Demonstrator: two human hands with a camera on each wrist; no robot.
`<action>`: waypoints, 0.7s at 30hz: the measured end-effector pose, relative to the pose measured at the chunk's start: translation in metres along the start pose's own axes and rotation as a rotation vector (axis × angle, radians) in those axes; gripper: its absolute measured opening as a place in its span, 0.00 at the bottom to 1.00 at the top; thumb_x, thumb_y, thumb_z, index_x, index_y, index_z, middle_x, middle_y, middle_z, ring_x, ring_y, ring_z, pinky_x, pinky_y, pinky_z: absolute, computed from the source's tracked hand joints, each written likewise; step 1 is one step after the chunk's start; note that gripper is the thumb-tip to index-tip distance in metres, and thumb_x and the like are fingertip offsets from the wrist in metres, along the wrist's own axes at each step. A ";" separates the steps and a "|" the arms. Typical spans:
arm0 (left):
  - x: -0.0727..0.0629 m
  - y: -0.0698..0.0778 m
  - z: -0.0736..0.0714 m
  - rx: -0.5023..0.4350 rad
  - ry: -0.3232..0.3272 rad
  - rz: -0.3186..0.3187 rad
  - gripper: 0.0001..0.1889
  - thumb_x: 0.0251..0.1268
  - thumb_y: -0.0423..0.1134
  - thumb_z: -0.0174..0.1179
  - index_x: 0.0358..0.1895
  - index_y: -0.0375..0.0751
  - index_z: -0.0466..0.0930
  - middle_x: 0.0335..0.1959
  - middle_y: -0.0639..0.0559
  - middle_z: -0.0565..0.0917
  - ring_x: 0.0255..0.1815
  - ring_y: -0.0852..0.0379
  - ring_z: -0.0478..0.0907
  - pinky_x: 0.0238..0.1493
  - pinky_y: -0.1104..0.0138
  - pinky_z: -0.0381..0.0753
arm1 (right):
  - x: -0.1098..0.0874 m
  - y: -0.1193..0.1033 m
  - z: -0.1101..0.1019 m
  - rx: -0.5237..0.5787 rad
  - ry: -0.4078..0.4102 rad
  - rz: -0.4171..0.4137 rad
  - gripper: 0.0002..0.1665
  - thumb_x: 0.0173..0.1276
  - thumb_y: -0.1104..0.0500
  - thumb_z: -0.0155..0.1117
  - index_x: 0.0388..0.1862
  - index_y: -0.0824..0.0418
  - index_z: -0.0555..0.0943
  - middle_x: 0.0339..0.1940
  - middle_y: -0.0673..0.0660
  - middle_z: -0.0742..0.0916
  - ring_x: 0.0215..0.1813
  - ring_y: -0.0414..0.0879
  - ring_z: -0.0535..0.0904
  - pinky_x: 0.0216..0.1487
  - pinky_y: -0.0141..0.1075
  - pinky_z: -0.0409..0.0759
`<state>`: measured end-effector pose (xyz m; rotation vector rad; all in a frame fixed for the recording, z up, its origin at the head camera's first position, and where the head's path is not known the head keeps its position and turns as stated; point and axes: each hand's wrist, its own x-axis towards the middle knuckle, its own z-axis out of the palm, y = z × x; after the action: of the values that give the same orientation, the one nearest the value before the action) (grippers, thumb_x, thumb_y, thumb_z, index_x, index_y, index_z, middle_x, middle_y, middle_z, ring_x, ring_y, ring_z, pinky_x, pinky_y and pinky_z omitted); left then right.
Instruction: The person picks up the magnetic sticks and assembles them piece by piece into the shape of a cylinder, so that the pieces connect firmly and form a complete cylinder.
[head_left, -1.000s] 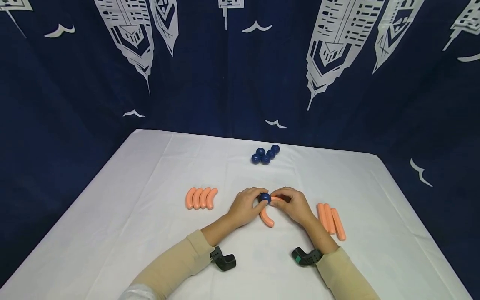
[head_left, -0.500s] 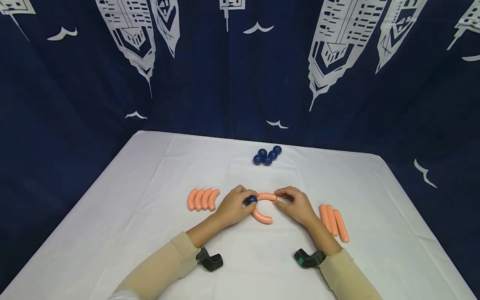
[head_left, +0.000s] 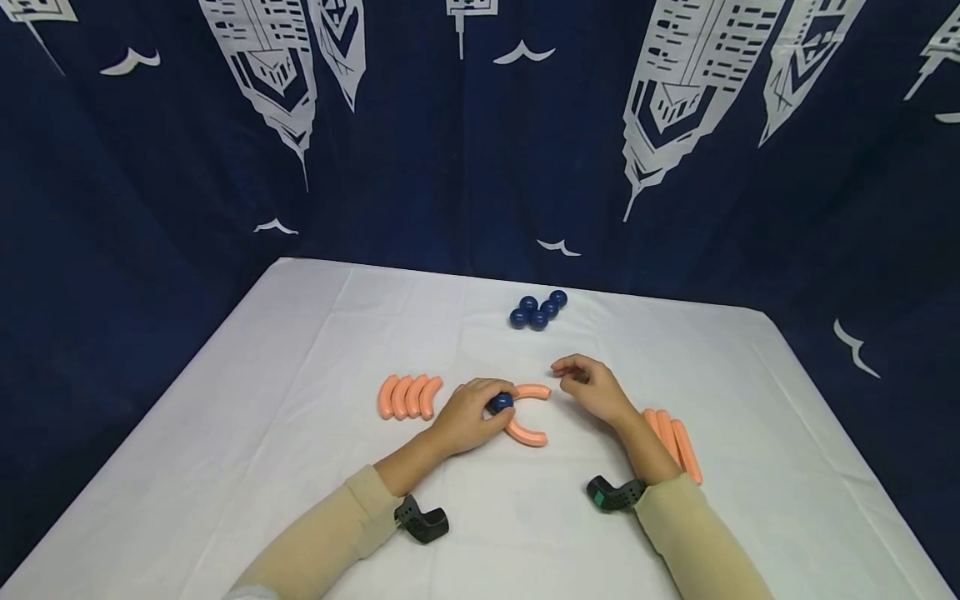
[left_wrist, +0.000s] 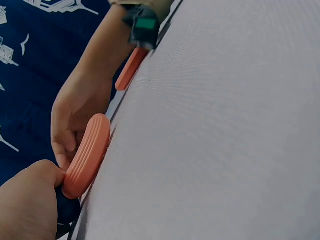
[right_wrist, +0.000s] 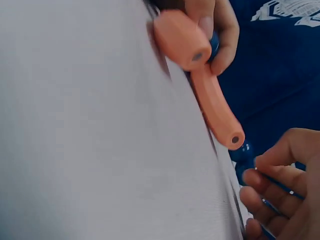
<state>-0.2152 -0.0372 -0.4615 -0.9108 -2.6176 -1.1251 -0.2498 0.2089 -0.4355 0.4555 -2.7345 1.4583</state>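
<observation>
My left hand (head_left: pixel 467 418) pinches a blue ball (head_left: pixel 500 403) between thumb and fingers at the middle of the table. Two curved orange sticks reach rightward from the ball, a far one (head_left: pixel 532 392) and a near one (head_left: pixel 527 436), like an open C. The right wrist view shows a dark round spot in the free end of each, the near stick (right_wrist: pixel 181 41) and the far stick (right_wrist: pixel 217 107). My right hand (head_left: pixel 596 392) holds nothing; its fingers are loosely bent, just right of the far stick's tip.
Several curved orange sticks (head_left: pixel 408 397) lie in a row to the left. Three straight orange sticks (head_left: pixel 675 442) lie to the right, partly behind the right forearm. Several blue balls (head_left: pixel 538 320) cluster at the back of the white-covered table (head_left: pixel 337 333). A dark blue curtain hangs behind.
The left hand has moved left with the ball and the sticks. The right hand has let go of the far curved stick and drawn back, slightly away and up.
</observation>
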 end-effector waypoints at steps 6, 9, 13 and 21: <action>0.002 0.000 0.000 -0.013 0.004 -0.021 0.14 0.67 0.41 0.59 0.53 0.45 0.80 0.53 0.50 0.82 0.58 0.54 0.76 0.60 0.57 0.71 | 0.030 -0.001 -0.001 0.016 0.126 0.042 0.15 0.65 0.67 0.60 0.50 0.71 0.81 0.45 0.65 0.85 0.46 0.53 0.77 0.43 0.35 0.73; 0.001 -0.001 0.001 -0.003 0.017 -0.025 0.13 0.67 0.41 0.59 0.53 0.45 0.80 0.53 0.50 0.82 0.58 0.53 0.76 0.60 0.57 0.71 | 0.043 0.000 -0.001 0.015 0.156 0.062 0.16 0.66 0.65 0.60 0.50 0.71 0.80 0.43 0.65 0.84 0.45 0.52 0.77 0.41 0.33 0.73; 0.000 -0.003 0.000 0.017 0.055 -0.034 0.13 0.65 0.42 0.59 0.51 0.47 0.81 0.52 0.52 0.82 0.57 0.52 0.76 0.58 0.57 0.71 | 0.056 0.001 0.001 0.015 0.156 0.072 0.18 0.65 0.64 0.61 0.53 0.70 0.80 0.43 0.64 0.83 0.43 0.51 0.76 0.39 0.31 0.73; 0.001 -0.004 -0.002 0.038 0.123 -0.063 0.12 0.62 0.40 0.58 0.48 0.46 0.82 0.50 0.52 0.83 0.54 0.52 0.77 0.57 0.56 0.72 | 0.074 0.006 0.006 -0.009 0.157 0.095 0.29 0.63 0.61 0.68 0.63 0.65 0.75 0.42 0.62 0.83 0.42 0.49 0.77 0.40 0.32 0.73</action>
<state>-0.2182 -0.0400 -0.4625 -0.7325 -2.5749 -1.1048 -0.3211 0.1884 -0.4329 0.2037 -2.6710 1.4343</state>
